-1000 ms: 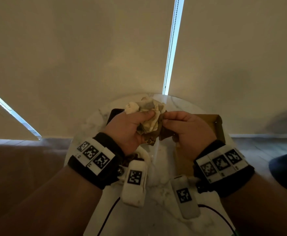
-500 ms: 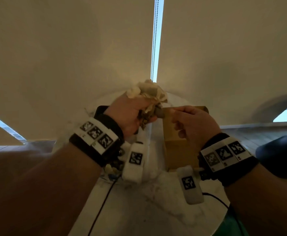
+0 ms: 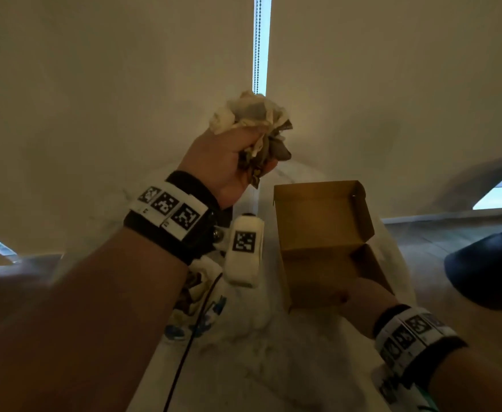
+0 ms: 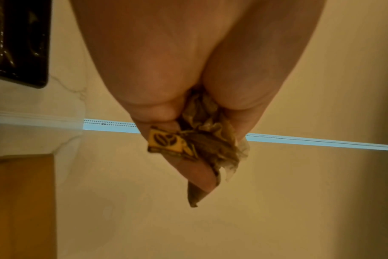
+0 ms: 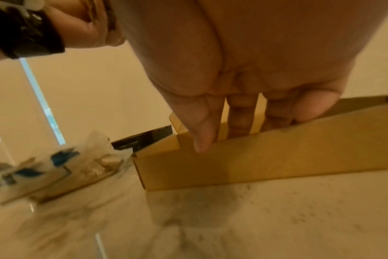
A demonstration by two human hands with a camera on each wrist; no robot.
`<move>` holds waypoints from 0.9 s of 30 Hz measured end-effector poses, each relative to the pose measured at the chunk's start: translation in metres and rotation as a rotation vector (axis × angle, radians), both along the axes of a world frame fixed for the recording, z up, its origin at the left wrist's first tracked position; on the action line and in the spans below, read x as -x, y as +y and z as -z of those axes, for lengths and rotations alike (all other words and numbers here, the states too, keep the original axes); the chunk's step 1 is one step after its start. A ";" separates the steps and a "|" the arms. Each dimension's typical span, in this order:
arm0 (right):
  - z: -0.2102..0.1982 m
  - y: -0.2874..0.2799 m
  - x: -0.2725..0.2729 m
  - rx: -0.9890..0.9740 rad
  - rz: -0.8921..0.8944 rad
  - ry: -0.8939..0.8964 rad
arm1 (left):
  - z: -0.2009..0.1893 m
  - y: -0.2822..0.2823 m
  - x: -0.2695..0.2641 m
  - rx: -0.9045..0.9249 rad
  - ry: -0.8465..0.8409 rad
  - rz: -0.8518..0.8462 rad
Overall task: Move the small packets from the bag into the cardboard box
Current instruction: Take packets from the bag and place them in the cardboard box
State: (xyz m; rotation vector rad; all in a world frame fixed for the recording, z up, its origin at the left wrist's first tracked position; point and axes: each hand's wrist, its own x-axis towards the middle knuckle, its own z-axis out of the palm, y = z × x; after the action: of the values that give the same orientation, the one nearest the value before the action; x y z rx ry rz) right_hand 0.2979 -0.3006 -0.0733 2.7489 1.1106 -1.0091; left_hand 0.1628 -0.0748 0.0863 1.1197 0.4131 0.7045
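A person's left hand [image 3: 228, 162] is clutching a crumpled wad of small packets [image 3: 254, 120] up and left of the open cardboard box [image 3: 318, 233], while the right hand's [image 3: 362, 298] fingers [image 5: 241, 115] are hooking over its near wall on the bench [image 3: 273, 367].

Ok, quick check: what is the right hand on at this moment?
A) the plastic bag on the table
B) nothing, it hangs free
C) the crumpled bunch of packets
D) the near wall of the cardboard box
D: the right hand has its fingers hooked over the near wall of the open cardboard box, while the left hand holds the packets above the table.
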 end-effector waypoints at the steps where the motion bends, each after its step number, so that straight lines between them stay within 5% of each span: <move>1: 0.000 0.001 0.001 0.017 -0.026 -0.015 | 0.011 -0.002 -0.002 0.001 -0.001 0.016; 15: 0.005 0.024 0.018 -0.091 -0.102 -0.120 | 0.107 -0.037 -0.007 -0.136 -0.029 0.123; 21: 0.014 0.009 0.041 -0.078 -0.222 -0.330 | 0.132 -0.081 0.034 -0.214 -0.074 0.080; 27: 0.013 -0.029 0.085 -0.123 -0.288 -0.332 | 0.146 -0.130 0.075 -0.232 -0.021 0.070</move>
State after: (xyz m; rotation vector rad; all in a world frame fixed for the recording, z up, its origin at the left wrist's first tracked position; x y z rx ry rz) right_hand 0.2128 -0.3299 -0.0865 2.6029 1.4861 -0.4456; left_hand 0.0877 -0.2050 -0.0592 1.3376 0.2773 0.7142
